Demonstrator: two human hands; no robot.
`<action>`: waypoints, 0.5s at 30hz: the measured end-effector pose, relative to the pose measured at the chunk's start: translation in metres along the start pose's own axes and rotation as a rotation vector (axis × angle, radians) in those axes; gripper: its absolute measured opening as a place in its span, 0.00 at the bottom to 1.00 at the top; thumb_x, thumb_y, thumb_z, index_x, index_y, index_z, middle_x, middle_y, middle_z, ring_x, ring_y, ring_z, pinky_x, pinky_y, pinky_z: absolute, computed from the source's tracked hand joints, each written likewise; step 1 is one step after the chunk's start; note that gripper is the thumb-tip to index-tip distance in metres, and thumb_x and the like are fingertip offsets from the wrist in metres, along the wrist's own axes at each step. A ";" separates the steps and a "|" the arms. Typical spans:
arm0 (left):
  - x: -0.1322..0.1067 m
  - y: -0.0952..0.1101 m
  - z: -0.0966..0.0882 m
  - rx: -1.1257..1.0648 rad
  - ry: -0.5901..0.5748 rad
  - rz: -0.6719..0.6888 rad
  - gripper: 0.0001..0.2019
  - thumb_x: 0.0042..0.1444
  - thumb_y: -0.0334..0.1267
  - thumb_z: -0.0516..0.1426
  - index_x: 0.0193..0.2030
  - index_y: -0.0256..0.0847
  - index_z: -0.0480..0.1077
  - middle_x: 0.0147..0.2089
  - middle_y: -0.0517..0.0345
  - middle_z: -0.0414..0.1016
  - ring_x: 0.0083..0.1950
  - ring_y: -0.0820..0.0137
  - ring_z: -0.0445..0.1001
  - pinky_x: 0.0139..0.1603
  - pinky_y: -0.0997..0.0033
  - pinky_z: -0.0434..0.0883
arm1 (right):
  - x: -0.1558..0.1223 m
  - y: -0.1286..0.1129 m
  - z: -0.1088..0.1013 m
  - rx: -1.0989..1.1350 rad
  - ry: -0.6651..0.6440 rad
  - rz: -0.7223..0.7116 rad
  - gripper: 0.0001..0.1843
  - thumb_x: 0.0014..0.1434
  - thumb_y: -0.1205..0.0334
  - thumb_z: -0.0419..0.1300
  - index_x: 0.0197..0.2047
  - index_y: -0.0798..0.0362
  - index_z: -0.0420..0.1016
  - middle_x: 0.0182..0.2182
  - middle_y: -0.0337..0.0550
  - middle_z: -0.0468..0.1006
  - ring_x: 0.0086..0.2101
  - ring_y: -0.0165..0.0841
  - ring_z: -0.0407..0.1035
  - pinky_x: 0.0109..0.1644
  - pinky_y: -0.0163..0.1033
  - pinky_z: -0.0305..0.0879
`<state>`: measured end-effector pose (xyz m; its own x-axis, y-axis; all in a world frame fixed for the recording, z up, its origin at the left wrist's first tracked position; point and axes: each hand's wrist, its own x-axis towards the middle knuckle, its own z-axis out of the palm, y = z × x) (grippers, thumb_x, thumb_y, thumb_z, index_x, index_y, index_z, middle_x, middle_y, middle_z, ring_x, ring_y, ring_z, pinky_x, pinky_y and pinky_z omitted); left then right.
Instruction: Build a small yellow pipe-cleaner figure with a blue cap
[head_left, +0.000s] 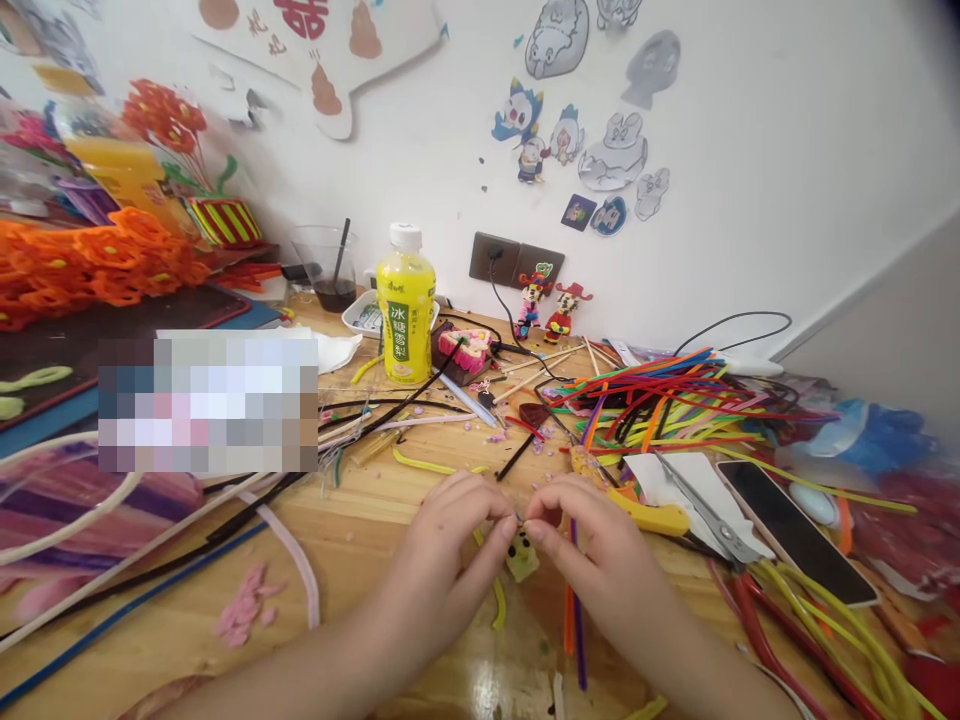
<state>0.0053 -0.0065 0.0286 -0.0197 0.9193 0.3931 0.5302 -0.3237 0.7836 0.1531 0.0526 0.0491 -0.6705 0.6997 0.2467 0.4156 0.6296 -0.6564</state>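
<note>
- Head view: small yellow-green pipe-cleaner figure [522, 556] sits just under your hands, above the desk [360, 545], dark specks on its front.
- Handling: likely very light, soft and fuzzy, with some bend in it. Fiddly at this size, easily squashed. Best taken at the thin wire tip [518, 519] or lightly by the body, not squeezed.
- Your left hand [450, 560] and right hand [600, 560] are both in a narrow pinch, fingertips almost meeting over that wire tip. Looks held by both, but the grip is small and partly hidden.
- Yellow pipe cleaner [497, 605] hangs below the figure, just left of it. Can't tell if it's attached.
- Purple pipe cleaner [578, 630] and orange pipe cleaner [568, 620] lie under your right hand.
- Right of that: yellow-handled tool [646, 513], steel scissors [712, 525], phone [795, 530].
- Further out: bundle of pipe cleaners [675, 405], yellow drink bottle [406, 305], glass with dark liquid [324, 268], pink scraps [240, 605].
</note>
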 end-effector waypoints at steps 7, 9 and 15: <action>0.002 -0.008 -0.001 0.126 -0.087 0.007 0.07 0.59 0.32 0.48 0.36 0.41 0.67 0.35 0.56 0.71 0.39 0.66 0.67 0.41 0.65 0.65 | -0.002 0.005 -0.006 -0.118 -0.037 -0.096 0.08 0.61 0.68 0.50 0.29 0.52 0.62 0.27 0.38 0.68 0.32 0.32 0.62 0.36 0.37 0.58; 0.002 -0.012 -0.001 0.216 -0.134 0.032 0.09 0.58 0.30 0.49 0.43 0.41 0.67 0.41 0.53 0.71 0.44 0.64 0.65 0.45 0.61 0.64 | -0.003 0.008 -0.012 -0.211 -0.055 -0.159 0.08 0.61 0.68 0.50 0.29 0.52 0.62 0.27 0.38 0.68 0.31 0.32 0.61 0.38 0.39 0.57; 0.001 -0.016 0.002 0.345 -0.271 0.054 0.13 0.57 0.28 0.49 0.47 0.43 0.68 0.44 0.53 0.72 0.48 0.61 0.63 0.49 0.57 0.63 | -0.012 0.019 -0.015 -0.421 -0.139 -0.279 0.11 0.62 0.68 0.47 0.29 0.52 0.65 0.27 0.40 0.70 0.31 0.34 0.60 0.40 0.40 0.56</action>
<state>-0.0019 0.0003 0.0153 0.2139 0.9436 0.2526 0.7775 -0.3210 0.5408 0.1778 0.0613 0.0447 -0.8544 0.4523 0.2558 0.4012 0.8871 -0.2284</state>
